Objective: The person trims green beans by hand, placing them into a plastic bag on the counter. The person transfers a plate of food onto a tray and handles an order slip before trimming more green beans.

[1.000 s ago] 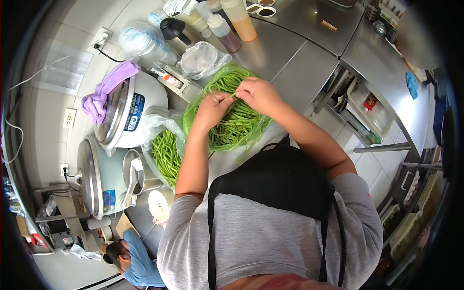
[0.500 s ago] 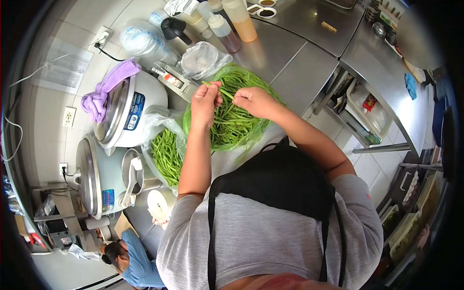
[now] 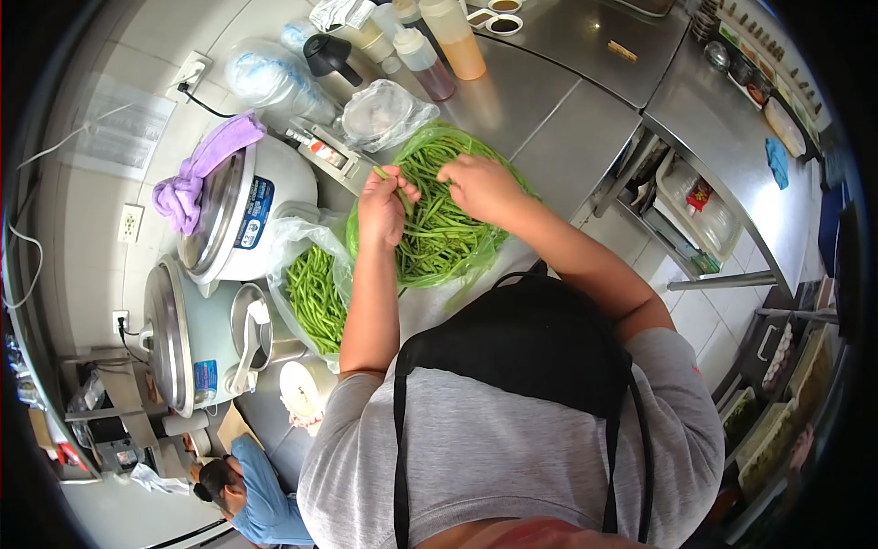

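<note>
Above the left edge of a large open plastic bag (image 3: 485,259) of green beans (image 3: 444,242), my left hand (image 3: 382,212) is closed around a green bean (image 3: 404,201). My right hand (image 3: 483,190) hovers over the same pile, a short way to the right, with its fingers curled together. Whatever its fingertips pinch, if anything, is too small to make out. A second clear bag (image 3: 285,240) with more green beans (image 3: 315,297) lies left of my left forearm.
Two large rice cookers (image 3: 291,188) (image 3: 174,329) stand at the left, one draped with a purple cloth (image 3: 197,174). Squeeze bottles (image 3: 425,64) and a dark-lidded jug (image 3: 331,57) stand behind the beans. A person in blue (image 3: 261,494) is at the lower left.
My hands have moved apart. The right one has shifted slightly up and away from the bean, while the left has dropped a little, still holding a green bean.
</note>
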{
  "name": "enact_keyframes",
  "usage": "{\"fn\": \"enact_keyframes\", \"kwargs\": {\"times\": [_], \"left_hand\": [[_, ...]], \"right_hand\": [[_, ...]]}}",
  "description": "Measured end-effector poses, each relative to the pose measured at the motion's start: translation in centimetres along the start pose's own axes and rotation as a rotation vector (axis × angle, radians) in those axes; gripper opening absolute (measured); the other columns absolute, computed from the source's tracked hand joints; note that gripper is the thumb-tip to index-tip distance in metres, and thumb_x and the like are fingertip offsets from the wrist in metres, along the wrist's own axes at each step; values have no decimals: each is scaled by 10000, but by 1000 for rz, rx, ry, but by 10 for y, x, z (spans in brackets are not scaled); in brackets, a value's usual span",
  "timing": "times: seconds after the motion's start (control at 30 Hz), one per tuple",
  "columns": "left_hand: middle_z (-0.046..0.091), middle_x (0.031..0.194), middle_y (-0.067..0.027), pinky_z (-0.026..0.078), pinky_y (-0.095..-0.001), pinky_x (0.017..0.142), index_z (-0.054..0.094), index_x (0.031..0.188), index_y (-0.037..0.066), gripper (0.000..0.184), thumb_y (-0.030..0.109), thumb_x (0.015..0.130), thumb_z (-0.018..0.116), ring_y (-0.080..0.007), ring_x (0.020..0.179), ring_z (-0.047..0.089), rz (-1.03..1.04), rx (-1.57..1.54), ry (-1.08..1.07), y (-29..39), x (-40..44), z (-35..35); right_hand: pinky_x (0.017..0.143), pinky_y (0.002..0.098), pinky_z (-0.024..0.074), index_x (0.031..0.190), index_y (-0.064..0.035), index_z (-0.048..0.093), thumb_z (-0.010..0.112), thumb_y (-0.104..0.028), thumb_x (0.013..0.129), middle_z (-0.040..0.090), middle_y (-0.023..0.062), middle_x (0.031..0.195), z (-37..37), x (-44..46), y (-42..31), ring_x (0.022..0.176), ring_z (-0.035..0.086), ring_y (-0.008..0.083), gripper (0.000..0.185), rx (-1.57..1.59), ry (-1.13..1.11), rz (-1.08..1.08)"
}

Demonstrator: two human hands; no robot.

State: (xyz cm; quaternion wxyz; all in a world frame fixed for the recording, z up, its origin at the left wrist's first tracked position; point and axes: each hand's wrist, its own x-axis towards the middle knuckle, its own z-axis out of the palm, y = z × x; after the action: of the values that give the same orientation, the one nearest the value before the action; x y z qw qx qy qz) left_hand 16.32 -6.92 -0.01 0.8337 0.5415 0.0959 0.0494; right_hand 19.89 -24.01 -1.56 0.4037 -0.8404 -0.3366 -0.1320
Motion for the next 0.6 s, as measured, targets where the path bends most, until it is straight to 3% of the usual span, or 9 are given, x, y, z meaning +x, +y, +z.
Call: {"fn": "enact_keyframes", "kwargs": {"times": [0.17,0.27,0.3,0.4,0.43,0.6], "left_hand": [[467,595,-8,387,-223,535,521,857,16,101,92,804,480,-105,559,471,-36,431,46,1,-6,3],[520,615,-20,403,-245,549,570,851,-1,143,116,782,525,-96,585,484,205,876,-4,-15,-2,-2],[574,687,-84,420,-284,589,587,858,-2,171,137,763,554,-166,605,521,243,985,-7,-14,-7,3],[570,705,-144,425,-308,619,584,867,4,179,139,750,567,-247,630,537,318,1308,-69,-4,-16,15],[544,656,-123,410,-282,579,575,878,-15,206,136,738,585,-154,581,506,320,1295,-74,-5,-14,15],[549,653,-74,402,-263,540,584,856,13,144,127,781,540,-145,555,502,330,1116,11,3,-10,26]], "right_hand": [[722,350,389,753,-116,594,575,-146,681,515,39,787,19,-3,1,818,502,213,80,-280,-118,-81],[700,348,387,727,-114,589,559,-143,677,514,38,767,22,1,3,794,499,216,65,-333,-91,-124],[693,348,385,716,-114,588,541,-143,682,517,39,774,18,3,1,798,499,215,65,-301,-67,-116],[667,351,391,692,-102,578,521,-136,693,522,52,743,3,11,-4,770,507,223,66,-183,32,-136],[658,352,395,685,-96,574,520,-133,696,522,57,723,0,14,-4,754,511,227,66,-140,70,-147],[667,346,431,770,-28,568,512,-124,757,571,97,763,-3,20,-4,733,546,254,111,492,158,84]]}}
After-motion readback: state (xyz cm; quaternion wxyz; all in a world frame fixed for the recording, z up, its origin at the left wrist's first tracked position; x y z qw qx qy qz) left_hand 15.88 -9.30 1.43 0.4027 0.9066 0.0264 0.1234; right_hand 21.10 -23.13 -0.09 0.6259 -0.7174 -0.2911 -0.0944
